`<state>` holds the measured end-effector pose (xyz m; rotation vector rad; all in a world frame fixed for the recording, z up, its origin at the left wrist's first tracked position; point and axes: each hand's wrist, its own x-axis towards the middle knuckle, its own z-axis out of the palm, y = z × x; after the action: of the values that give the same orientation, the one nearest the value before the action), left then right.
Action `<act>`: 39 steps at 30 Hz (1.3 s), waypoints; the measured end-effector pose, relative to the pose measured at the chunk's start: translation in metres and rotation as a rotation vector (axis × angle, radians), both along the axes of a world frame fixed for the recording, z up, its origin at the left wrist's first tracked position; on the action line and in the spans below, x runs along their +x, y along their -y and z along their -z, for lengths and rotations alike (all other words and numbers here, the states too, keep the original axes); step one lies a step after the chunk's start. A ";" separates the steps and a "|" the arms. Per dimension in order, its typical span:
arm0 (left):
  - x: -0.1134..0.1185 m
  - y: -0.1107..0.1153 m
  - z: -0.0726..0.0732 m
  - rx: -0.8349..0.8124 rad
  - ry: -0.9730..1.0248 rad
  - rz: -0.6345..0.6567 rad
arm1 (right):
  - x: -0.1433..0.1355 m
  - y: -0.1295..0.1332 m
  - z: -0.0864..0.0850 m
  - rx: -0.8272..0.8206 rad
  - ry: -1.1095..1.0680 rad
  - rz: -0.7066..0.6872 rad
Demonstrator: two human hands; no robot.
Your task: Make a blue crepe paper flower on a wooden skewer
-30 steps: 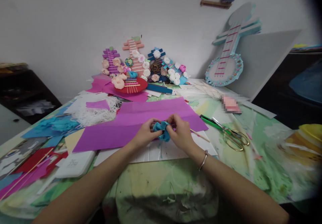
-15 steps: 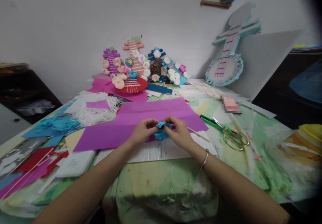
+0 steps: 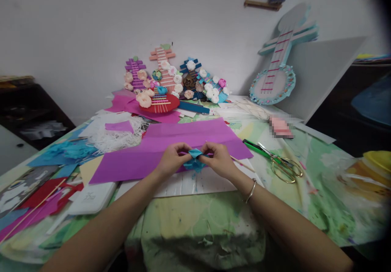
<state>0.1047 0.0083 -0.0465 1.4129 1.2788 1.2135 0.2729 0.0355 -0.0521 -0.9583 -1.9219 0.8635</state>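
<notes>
Between my two hands is a small crumpled piece of blue crepe paper (image 3: pixel 194 165), its top edge folded into a point. My left hand (image 3: pixel 174 158) pinches its left side between thumb and fingers. On the opposite side, my right hand (image 3: pixel 217 159) pinches it the same way; a bracelet (image 3: pixel 252 190) circles that wrist. Beneath the hands lie a large purple sheet (image 3: pixel 131 162) and a white board (image 3: pixel 180 187) with dark lines. A thin stick (image 3: pixel 244 164) rests just right of my right hand.
Gold-handled scissors (image 3: pixel 287 170) and a green cutter (image 3: pixel 256 147) lie to the right. More blue crepe paper (image 3: pixel 67 150), white paper shreds (image 3: pixel 113 139) and a white box-like device (image 3: pixel 91 198) are at the left. Several flower-decorated paper instruments (image 3: pixel 166 74) lean against the wall.
The blue paper has opened flatter between my fingers, and its top now shows a folded point. My right wrist has shifted slightly to the right.
</notes>
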 end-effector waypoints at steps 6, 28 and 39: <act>0.002 0.008 -0.005 0.262 -0.332 -0.112 | -0.002 0.003 0.001 0.104 0.066 0.063; 0.001 0.004 0.005 0.174 -0.312 -0.030 | -0.002 0.005 0.006 0.326 0.236 0.000; 0.004 0.000 0.008 0.079 0.154 0.126 | 0.001 0.005 0.002 0.316 0.162 0.201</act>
<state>0.1083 0.0087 -0.0544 1.4053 1.0315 1.2727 0.2736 0.0304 -0.0540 -1.0295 -1.9813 0.3617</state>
